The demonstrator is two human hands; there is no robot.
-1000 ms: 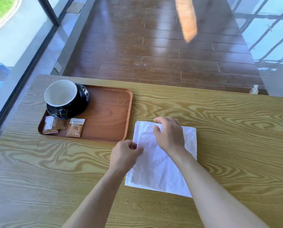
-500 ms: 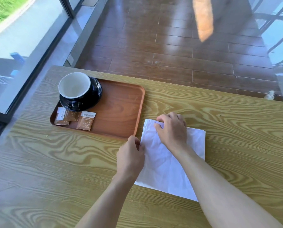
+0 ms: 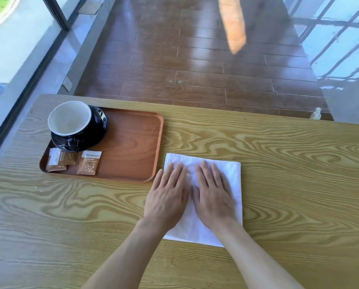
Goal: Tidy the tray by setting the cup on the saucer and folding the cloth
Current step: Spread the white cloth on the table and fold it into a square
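A black cup (image 3: 70,122) with a white inside stands on a black saucer (image 3: 100,126) at the far left of a brown wooden tray (image 3: 132,142). A folded white cloth (image 3: 226,167) lies on the table just right of the tray. My left hand (image 3: 167,197) and my right hand (image 3: 214,195) lie flat side by side on the cloth, palms down and fingers stretched out. Neither hand grips anything. The hands hide much of the cloth's middle.
Three brown and white sachets (image 3: 89,163) lie on the tray's near left part. The yellow wood-grain table (image 3: 289,184) stretches to the right. Beyond its far edge is a dark plank floor (image 3: 195,69), with glass walls at left and right.
Both hands were pinching and folding the cloth's left edge; they now lie flat on it. The cloth looks narrower and squarer.
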